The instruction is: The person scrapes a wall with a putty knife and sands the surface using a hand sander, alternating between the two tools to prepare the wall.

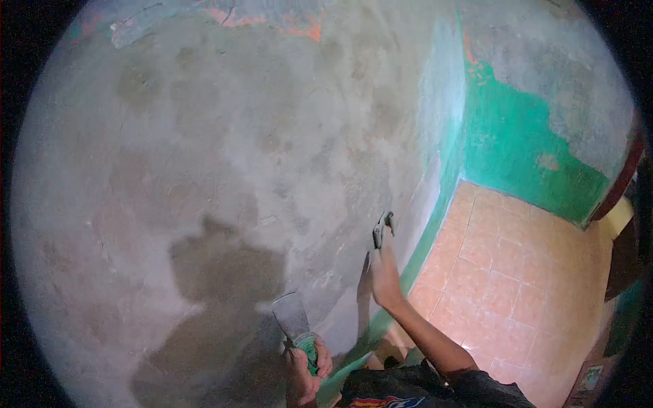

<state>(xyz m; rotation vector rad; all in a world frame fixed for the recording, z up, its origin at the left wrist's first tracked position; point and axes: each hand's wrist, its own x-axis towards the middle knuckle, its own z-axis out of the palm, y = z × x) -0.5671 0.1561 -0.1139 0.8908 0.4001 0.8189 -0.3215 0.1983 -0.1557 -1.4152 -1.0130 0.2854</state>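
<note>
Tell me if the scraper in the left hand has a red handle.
No, the scraper held in the left hand has a green handle.

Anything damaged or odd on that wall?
Yes: the wall around the scraper is mostly bare grey plaster. Green paint survives only in ragged patches at right and along the base, with orange remnants along the top.

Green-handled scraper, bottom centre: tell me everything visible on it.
The scraper has a wide, flat grey metal blade, dull and smeared, and a green handle. The left hand grips the handle; the blade points up, tilted slightly left, before the bare grey wall. Contact with the wall cannot be told. The right hand, holding a small dark tool, is apart from it.
</note>
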